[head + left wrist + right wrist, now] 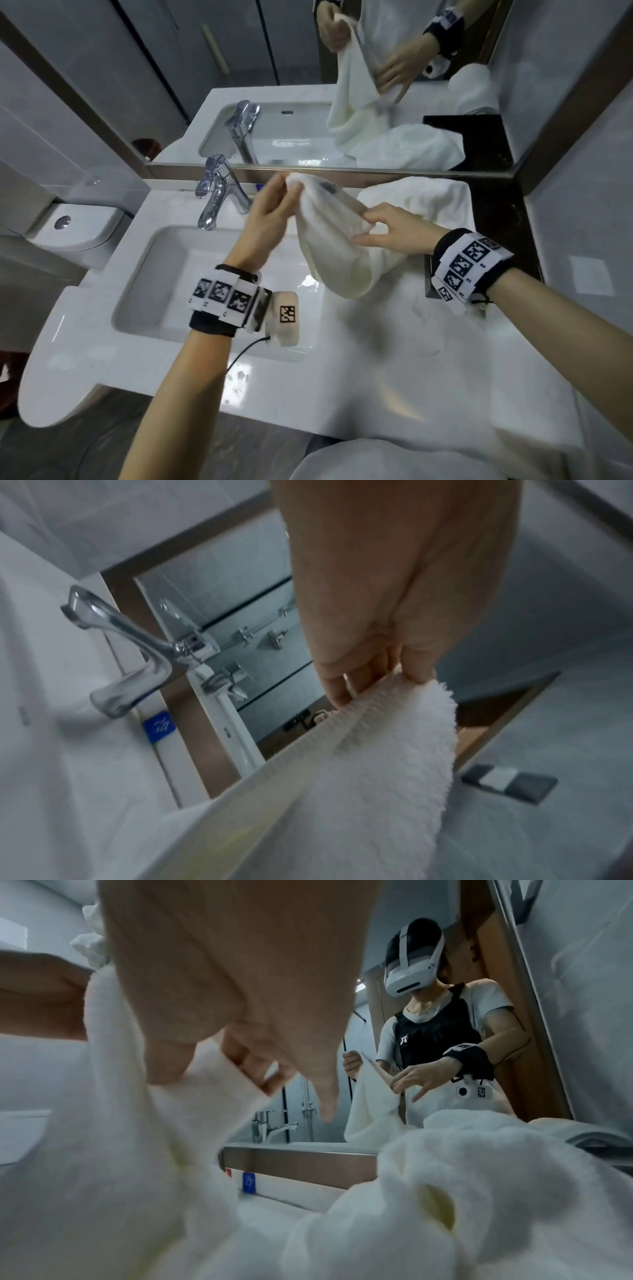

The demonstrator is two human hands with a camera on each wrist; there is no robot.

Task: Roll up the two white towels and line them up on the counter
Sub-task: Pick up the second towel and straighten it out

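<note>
Your left hand (270, 209) pinches the top corner of a white towel (334, 246), lifted above the counter (394, 377) beside the sink (154, 274). Your right hand (394, 228) grips its edge lower down. The second towel (418, 197) lies crumpled by the mirror (274, 85).

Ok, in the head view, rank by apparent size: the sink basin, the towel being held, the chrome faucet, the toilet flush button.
Largest to smallest, as seen in the head view:
1. sink basin
2. held towel, though it hangs nearer the camera, so its place against the basin is unsure
3. chrome faucet
4. flush button
</note>
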